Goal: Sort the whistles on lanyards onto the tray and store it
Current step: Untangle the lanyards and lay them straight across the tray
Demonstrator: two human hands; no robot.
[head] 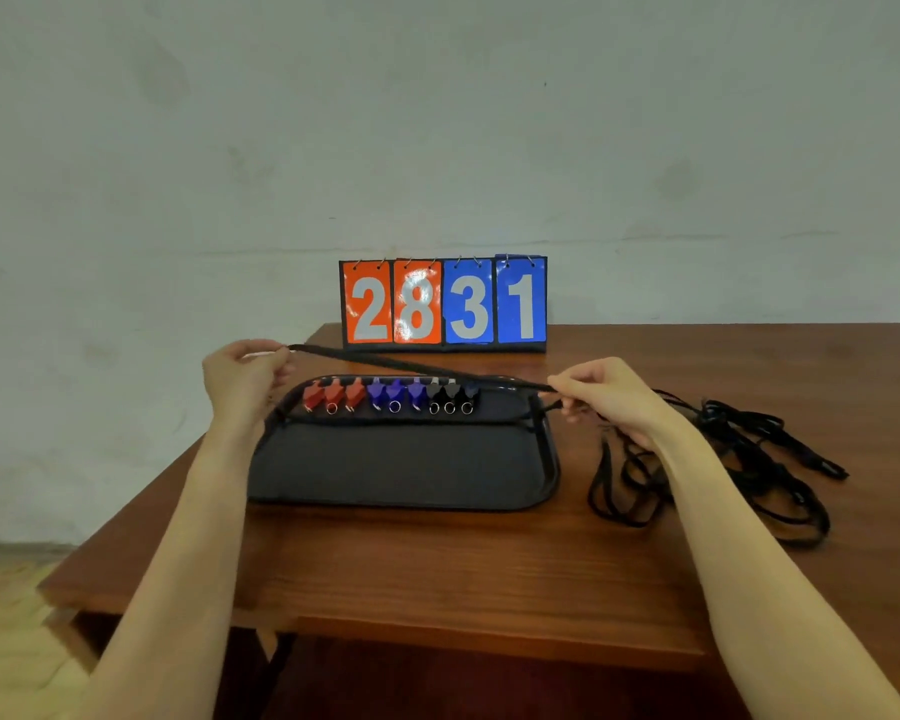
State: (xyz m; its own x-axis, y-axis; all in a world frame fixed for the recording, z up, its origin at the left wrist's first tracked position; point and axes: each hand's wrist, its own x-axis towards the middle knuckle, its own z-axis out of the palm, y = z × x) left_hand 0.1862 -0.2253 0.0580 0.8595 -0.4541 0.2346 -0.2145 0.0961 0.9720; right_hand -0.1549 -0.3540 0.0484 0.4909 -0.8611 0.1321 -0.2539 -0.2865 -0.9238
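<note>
A dark tray (401, 465) lies on the wooden table (437, 574). Along its far edge stands a row of whistles: three red (333, 394), three blue (393, 394) and three black (450, 397). My left hand (242, 379) pinches one end of a black lanyard (417, 367) above the tray's left corner. My right hand (601, 397) pinches the same lanyard at the tray's right end. The lanyard is stretched straight between both hands, just above the whistle row. A second strand of lanyard lies across the tray in front of the whistles.
A tangled pile of black lanyards (723, 459) lies on the table right of the tray. A flip scoreboard (442, 304) showing 28 and 31 stands at the table's back edge against the wall. The table's left corner is near my left forearm.
</note>
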